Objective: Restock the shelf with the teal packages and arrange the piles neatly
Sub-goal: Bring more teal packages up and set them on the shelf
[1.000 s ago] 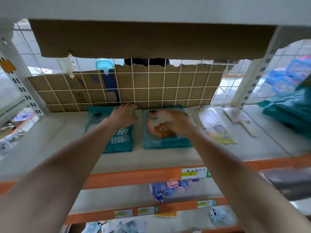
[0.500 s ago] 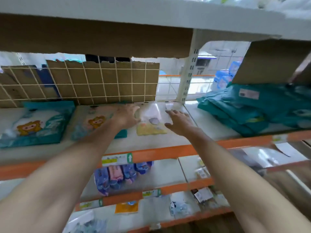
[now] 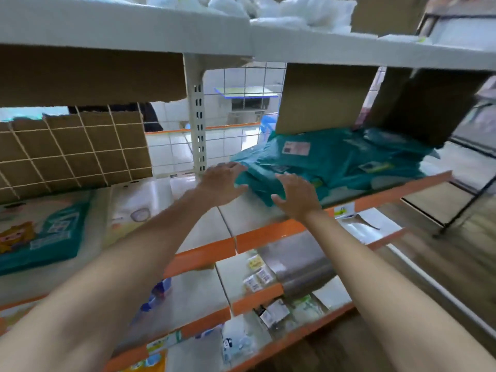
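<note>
teal packages (image 3: 335, 167): a slumped, uneven heap of flat soft bags, overlapping at odd angles, glossy and crinkled; one on top shows a pale printed label, another a small dark and yellow-green patch.
heap's place: right section of the shelf (image 3: 241, 213), from its back to near its orange front edge, under a hanging cardboard sheet (image 3: 319, 100).
left hand (image 3: 220, 183): fingers spread and straight at the heap's left edge, tips at the nearest bag; gripping nothing.
right hand (image 3: 295, 194): fingers spread and straight over the heap's front left corner; whether it presses the bags cannot be told.
hands: a little apart, both empty.
single teal package (image 3: 45, 237): lies flat at the left section's front, cartoon animal print, well apart from the heap.
pale package (image 3: 134, 210): flat beside it, toward the middle.
</note>
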